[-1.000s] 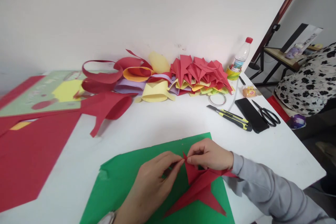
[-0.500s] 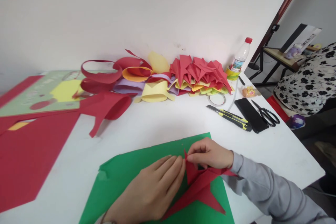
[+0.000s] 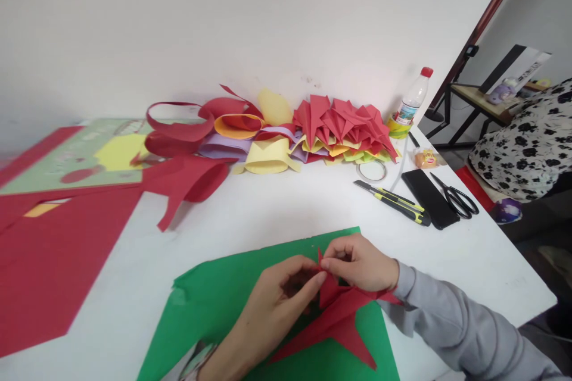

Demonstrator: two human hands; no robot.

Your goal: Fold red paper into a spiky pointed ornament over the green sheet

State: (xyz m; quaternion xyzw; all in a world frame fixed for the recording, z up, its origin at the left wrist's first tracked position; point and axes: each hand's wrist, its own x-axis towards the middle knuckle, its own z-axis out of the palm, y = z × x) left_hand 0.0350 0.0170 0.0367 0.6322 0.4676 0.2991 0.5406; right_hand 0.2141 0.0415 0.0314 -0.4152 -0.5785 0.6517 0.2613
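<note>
A folded red paper shape [image 3: 337, 318] with several long points lies over the green sheet [image 3: 214, 292] at the table's front. My left hand [image 3: 279, 303] pinches the upper part of the red paper between thumb and fingers. Right beside it, my right hand [image 3: 360, 262] grips the same narrow upward tip with thumb and forefinger. The fingertips of both hands nearly meet there. One arm of the red shape passes under my right wrist.
Along the wall stand curled coloured papers [image 3: 268, 155] and stacked red folded pieces [image 3: 342, 119]. At the right are a bottle [image 3: 413, 98], tape ring [image 3: 370, 171], cutter [image 3: 395, 202], black case [image 3: 429, 198] and scissors [image 3: 456, 196]. Red sheets [image 3: 62, 256] cover the left. A person in flowered clothing is at the right.
My left hand has gone from lying flat with fingers stretched to pinching the red paper near its tip. My right hand keeps its hold. The view has shifted slightly.
</note>
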